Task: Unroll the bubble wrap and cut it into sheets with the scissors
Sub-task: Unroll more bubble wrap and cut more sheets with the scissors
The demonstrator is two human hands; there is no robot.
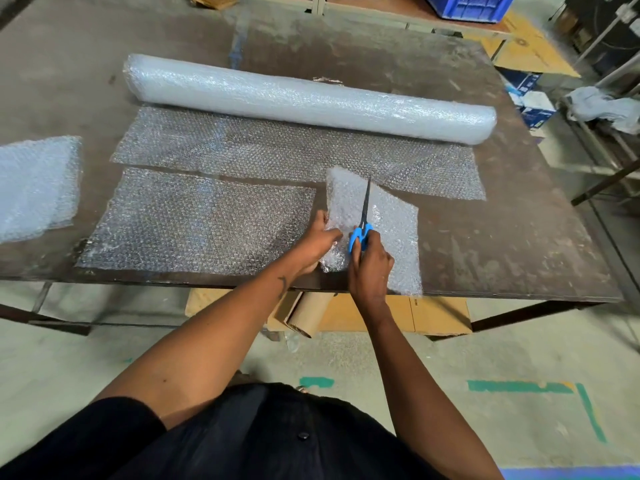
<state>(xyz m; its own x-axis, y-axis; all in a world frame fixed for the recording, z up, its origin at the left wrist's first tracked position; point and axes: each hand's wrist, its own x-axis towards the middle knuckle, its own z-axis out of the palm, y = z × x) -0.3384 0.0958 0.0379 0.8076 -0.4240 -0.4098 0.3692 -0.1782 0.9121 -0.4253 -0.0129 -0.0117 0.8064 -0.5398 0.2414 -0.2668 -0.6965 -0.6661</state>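
Note:
A long bubble wrap roll [311,98] lies across the brown table [502,244], with an unrolled layer [277,150] spread in front of it. A cut sheet [194,223] lies flat near the front edge. To its right a smaller folded piece [391,216] sits at the table's front. My left hand [317,242] grips that piece's left edge. My right hand [369,271] holds blue-handled scissors [362,223], whose blades point away from me into the piece.
A stack of cut bubble wrap sheets [34,188] rests at the table's left edge. Cardboard boxes and a cardboard tube [308,313] sit under the table. A blue crate [467,5], boxes and a metal rack [606,126] stand at the back right.

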